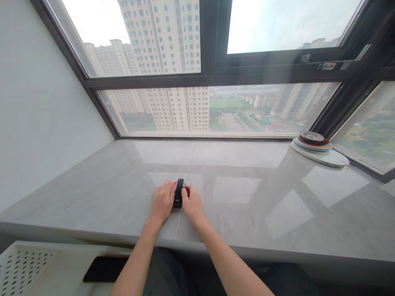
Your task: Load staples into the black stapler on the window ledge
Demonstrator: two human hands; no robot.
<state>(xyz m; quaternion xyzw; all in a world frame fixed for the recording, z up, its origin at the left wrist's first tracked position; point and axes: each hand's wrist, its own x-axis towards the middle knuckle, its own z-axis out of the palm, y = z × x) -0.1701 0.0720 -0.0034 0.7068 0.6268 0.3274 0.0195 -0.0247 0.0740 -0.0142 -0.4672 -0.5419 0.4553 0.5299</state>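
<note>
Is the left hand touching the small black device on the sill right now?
Touching. The head view shows the left hand pressed against the left side of the black device, with no gap visible.

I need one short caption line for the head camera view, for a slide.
Both hands, left hand and right hand, flank a small black device on a grey window ledge.

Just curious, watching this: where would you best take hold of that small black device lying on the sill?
Probably across its long sides, coming from above. The black device lies flat and narrow on the sill, pointing away from the person, and the left hand and right hand already flank those sides.
</note>
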